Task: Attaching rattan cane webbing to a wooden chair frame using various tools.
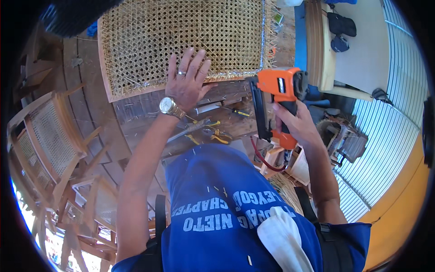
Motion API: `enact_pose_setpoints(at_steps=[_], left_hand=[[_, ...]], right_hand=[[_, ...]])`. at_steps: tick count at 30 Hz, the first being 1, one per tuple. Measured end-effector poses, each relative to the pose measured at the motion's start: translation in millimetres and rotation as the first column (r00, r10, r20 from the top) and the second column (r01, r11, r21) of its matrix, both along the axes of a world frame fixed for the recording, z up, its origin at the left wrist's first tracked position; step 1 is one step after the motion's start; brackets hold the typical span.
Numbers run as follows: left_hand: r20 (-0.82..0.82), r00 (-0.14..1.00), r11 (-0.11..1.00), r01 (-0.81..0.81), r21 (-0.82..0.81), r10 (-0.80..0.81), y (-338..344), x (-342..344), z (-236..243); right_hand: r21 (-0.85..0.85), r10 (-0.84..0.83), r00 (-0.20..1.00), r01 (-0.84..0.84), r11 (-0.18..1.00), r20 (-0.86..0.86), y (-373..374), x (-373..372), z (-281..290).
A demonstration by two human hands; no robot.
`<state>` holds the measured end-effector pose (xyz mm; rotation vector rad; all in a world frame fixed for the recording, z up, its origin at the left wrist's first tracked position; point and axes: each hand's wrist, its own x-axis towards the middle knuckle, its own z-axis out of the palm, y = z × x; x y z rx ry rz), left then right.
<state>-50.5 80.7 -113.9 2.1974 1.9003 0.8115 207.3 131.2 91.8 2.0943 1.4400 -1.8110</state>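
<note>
My left hand (pixel 186 81) lies flat, fingers spread, on the near edge of a woven cane panel (pixel 181 36) set in a wooden frame on the workbench; a ring and a metal wristwatch (pixel 170 107) are on that hand and wrist. My right hand (pixel 293 122) grips the handle of an orange and black pneumatic stapler (pixel 276 88), held upright just off the panel's near right corner. A red air hose (pixel 263 161) hangs from the tool's base.
Yellow-handled pliers (pixel 217 135), a screwdriver (pixel 238 111) and other hand tools lie on the wooden bench (pixel 140 113). Cane-backed wooden chairs (pixel 50 131) stand at the left. A wooden frame (pixel 317 45) leans at the upper right beside corrugated metal sheeting (pixel 385 136).
</note>
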Motion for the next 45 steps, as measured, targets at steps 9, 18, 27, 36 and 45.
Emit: enact_pose_setpoints(at_steps=[9, 18, 27, 36, 45], left_hand=[[-0.030, 0.998, 0.997, 0.048, 0.065, -0.046, -2, 0, -11], [0.005, 0.999, 0.996, 0.042, 0.078, -0.043, -2, 0, -14], [0.020, 0.999, 0.996, 0.043, 0.072, -0.044, -2, -1, -13], [0.069, 0.996, 0.997, 0.049, 0.061, -0.053, -5, -2, -15], [0.377, 0.924, 0.995, -0.093, 0.040, 0.071, 8, -7, 15]], right_hand=[[-0.140, -0.041, 0.998, 0.047, 0.989, 0.047, 25, -41, -19], [-0.183, -0.037, 0.997, 0.050, 0.982, 0.069, 35, -50, -23], [-0.175, 0.010, 0.988, 0.017, 0.984, 0.156, 20, -76, -22], [-0.128, 0.034, 0.987, -0.014, 0.992, 0.154, 9, -72, -21], [0.216, 0.029, 0.956, -0.096, 0.972, 0.291, -70, 53, -41]])
